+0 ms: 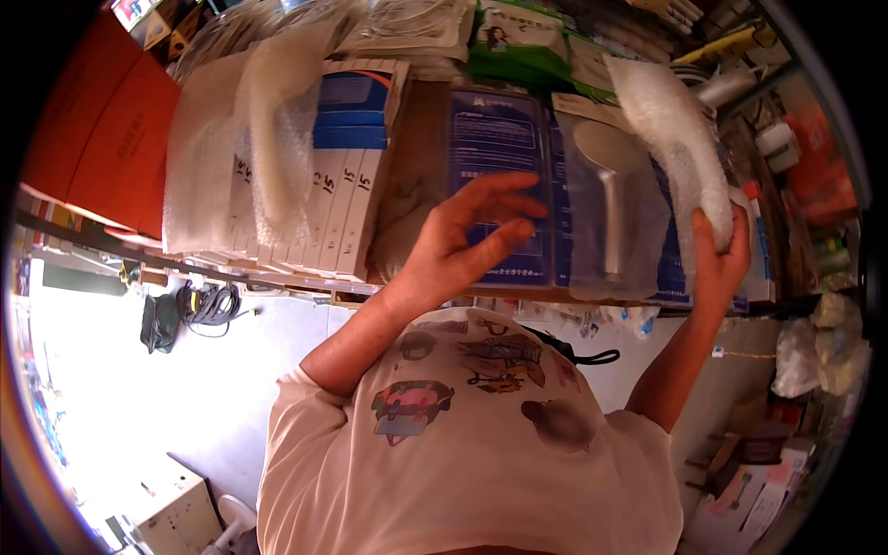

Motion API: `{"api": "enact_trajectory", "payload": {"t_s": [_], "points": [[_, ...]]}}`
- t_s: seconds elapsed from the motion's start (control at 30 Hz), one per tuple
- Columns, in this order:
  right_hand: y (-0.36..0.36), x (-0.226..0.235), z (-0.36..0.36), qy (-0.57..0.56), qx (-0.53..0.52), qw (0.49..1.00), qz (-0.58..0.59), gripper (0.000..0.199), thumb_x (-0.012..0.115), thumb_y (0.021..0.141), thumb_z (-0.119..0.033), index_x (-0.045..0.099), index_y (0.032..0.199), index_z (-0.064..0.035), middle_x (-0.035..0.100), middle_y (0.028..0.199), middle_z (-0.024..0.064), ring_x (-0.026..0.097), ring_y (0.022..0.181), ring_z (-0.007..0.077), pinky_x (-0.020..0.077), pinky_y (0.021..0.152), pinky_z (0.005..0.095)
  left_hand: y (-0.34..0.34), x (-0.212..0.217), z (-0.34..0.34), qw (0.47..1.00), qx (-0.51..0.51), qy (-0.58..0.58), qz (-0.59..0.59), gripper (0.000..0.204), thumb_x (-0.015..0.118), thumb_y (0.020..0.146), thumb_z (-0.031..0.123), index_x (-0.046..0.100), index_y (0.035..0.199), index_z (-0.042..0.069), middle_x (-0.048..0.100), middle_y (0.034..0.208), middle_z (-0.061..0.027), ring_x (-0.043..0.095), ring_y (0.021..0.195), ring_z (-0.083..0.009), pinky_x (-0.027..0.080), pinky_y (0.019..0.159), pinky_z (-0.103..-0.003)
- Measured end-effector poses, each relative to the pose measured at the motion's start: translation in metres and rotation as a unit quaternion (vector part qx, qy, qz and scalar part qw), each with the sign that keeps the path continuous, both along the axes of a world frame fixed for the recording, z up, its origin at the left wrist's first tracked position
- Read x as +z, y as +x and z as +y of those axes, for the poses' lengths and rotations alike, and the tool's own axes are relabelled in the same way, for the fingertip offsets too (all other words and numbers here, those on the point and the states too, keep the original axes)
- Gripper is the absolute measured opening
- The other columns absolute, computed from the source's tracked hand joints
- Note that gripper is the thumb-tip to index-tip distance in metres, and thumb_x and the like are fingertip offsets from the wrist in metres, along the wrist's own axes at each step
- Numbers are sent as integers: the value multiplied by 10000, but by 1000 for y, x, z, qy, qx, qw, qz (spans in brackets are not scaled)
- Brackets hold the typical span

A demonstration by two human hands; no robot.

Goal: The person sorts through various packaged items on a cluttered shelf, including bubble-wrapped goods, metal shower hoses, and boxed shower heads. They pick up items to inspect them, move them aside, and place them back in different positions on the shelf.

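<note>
A shelf (407, 148) fills the upper view, its far ends bending into the dark rim. A row of white and blue boxes (347, 176) stands on it at left, partly veiled by bubble wrap (268, 139). Beside them lean 2 blue flat packages (495, 139), the right one showing a shower head (606, 176). The left hand (462, 245) hovers open, fingers spread, before the packages; contact cannot be told. The right hand (721, 254) is clamped on a bubble-wrap roll (671, 129), whose lower end it hides.
</note>
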State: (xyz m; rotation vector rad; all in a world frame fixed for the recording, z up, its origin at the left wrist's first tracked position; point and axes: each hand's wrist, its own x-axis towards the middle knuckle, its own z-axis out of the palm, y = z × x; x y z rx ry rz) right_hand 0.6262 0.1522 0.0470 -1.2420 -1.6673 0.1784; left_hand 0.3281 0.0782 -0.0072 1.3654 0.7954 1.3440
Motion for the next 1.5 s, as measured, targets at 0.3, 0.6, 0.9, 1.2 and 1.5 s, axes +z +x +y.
{"api": "enact_trajectory", "payload": {"t_s": [0.3, 0.6, 0.9, 1.2, 1.5], "points": [[-125, -22, -36, 86, 156, 983, -54, 326, 716, 703, -55, 574, 992, -7, 546, 924, 105, 559, 823, 247, 451, 739, 326, -10, 2, 5, 976, -8, -2, -216, 540, 650, 884, 285, 428, 1288, 5, 589, 1178, -108, 542, 1117, -194, 423, 988, -356], [-176, -34, -56, 63, 231, 966, -101, 539, 782, 655, -176, 516, 1102, -31, 482, 1245, 171, 500, 1102, 322, 423, 905, 411, -34, 7, -3, 941, 85, -13, -327, 510, 703, 840, 109, 376, 1210, -17, 579, 1150, -142, 553, 1089, -187, 450, 944, -315], [-202, -54, -54, -128, 389, 885, 222, 828, 793, 725, -292, 322, 1341, -2, 341, 1409, 196, 435, 1244, 300, 371, 1013, 405, -61, 9, -11, 945, 102, -37, -309, 504, 710, 825, 78, 384, 1200, -6, 579, 1144, -122, 564, 1062, -167, 478, 897, -305], [-221, -43, -53, -295, 378, 833, 274, 534, 713, 831, -187, 470, 1269, -3, 592, 1143, 80, 561, 1042, 142, 443, 897, 288, -81, -3, -13, 971, 51, 5, -234, 400, 678, 840, 26, 431, 1154, 43, 618, 1079, -74, 576, 1004, -114, 473, 869, -263], [-282, -25, -37, -243, 440, 826, 253, 503, 719, 818, -151, 492, 1247, -18, 600, 1121, 65, 576, 993, 131, 470, 829, 273, -139, 20, -5, 978, 159, 58, -122, 313, 640, 863, 25, 495, 1140, 1, 657, 1006, -87, 611, 914, -122, 496, 781, -248]]}}
